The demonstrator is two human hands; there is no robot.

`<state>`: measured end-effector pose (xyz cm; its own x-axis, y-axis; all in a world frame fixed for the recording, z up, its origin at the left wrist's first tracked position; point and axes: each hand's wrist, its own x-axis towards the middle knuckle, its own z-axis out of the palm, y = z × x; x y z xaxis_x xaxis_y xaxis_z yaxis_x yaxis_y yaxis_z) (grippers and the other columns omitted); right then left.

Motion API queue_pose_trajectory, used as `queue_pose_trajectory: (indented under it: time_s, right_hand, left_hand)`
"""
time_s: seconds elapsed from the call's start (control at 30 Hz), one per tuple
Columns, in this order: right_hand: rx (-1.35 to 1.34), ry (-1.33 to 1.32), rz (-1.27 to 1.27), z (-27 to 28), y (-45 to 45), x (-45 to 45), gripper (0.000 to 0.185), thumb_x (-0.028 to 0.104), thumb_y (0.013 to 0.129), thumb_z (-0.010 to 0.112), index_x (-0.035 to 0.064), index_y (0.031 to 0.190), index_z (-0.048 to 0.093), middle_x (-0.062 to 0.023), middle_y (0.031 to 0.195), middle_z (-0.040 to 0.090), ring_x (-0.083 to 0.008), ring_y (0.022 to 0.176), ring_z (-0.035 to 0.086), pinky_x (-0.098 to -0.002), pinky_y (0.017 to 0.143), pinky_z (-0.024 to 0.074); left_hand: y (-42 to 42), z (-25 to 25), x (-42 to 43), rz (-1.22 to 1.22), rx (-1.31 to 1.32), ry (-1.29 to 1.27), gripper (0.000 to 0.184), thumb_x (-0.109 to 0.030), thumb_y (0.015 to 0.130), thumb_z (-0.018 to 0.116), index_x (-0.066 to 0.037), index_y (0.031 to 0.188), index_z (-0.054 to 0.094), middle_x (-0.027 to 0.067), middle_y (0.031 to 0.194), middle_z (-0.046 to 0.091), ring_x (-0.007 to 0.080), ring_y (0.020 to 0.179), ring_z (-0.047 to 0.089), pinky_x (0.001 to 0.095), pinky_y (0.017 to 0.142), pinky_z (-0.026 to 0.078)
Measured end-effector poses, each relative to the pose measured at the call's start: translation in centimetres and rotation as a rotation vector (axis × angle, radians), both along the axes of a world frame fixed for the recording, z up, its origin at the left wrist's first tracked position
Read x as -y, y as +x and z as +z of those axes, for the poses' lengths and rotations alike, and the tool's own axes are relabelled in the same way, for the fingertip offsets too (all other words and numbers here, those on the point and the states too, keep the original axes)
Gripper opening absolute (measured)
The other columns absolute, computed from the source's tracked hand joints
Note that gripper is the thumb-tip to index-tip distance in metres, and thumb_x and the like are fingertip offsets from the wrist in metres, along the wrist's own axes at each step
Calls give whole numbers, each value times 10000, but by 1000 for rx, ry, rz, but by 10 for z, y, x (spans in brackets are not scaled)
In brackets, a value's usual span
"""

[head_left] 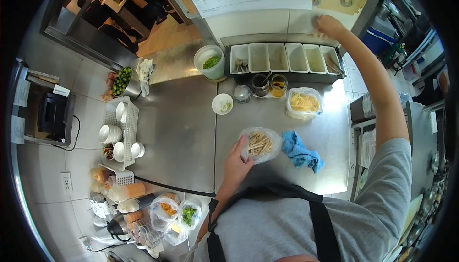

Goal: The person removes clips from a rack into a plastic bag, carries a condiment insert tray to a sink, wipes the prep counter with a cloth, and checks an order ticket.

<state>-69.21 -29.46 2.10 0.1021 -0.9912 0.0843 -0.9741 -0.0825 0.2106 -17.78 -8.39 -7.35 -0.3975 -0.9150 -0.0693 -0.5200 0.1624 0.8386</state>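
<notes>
My left hand [235, 164] grips the side of a clear plastic bag [260, 145] of pale cut strips, held over the steel counter. My right hand [328, 26] is raised by the wall, beyond the row of white bins [296, 57]; its fingers are curled, and what they hold, if anything, is too small to name. Just right of the bag lies a crumpled blue cloth [302, 152]. A bag of yellow shreds [304, 102] stands farther back. A small white bowl [223, 104] with green bits sits left of two jars [278, 85].
At the left are a basket [131, 128] of white bowls, a steel container of limes [123, 81] and sauce bottles [128, 192]. A white tub [209, 62] of chopped greens stands at the back. People [143, 1] are visible beyond the opening at upper left.
</notes>
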Motion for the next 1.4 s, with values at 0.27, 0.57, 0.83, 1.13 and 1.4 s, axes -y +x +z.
queue_pose_trajectory:
  time_s: [0.27,0.57,0.83,1.13,1.4]
  right_hand:
    - [595,-129,78,33,12,-18,209,2,727,636,14,923,705,-120,786,701,-232,740,674,-323,715,530]
    - [1562,280,142,-115,286,-198,258,106,847,689,65,1102,682,-41,911,715,-99,835,647,-271,784,518]
    - [901,278,172,-134,308,-213,329,196,792,680,142,1116,671,-138,853,693,-315,795,672,-400,718,533]
    - [576,126,-83,-37,229,-172,237,183,744,698,205,978,721,-57,911,713,-183,781,681,-332,692,537]
    - [593,-536,-392,-26,20,-96,386,169,730,730,139,1109,668,-104,1006,661,-296,913,640,-384,797,504]
  left_hand:
    - [2,-5,0,15,-12,2,700,4,705,631,-84,1373,442,115,1203,582,175,643,580,280,618,489]
    - [2,-10,6,27,-132,108,742,46,705,652,-67,1401,418,58,1171,607,70,752,552,222,631,468]
    - [16,-46,4,65,-447,95,675,72,728,629,51,1361,394,113,1241,542,120,854,613,255,673,515]
    - [13,-18,1,40,-235,35,658,70,705,629,-24,1338,480,112,1207,554,89,705,569,221,565,468]
    - [16,-16,-3,80,-202,76,658,49,706,647,-53,1339,496,82,1063,565,86,666,555,218,556,459]
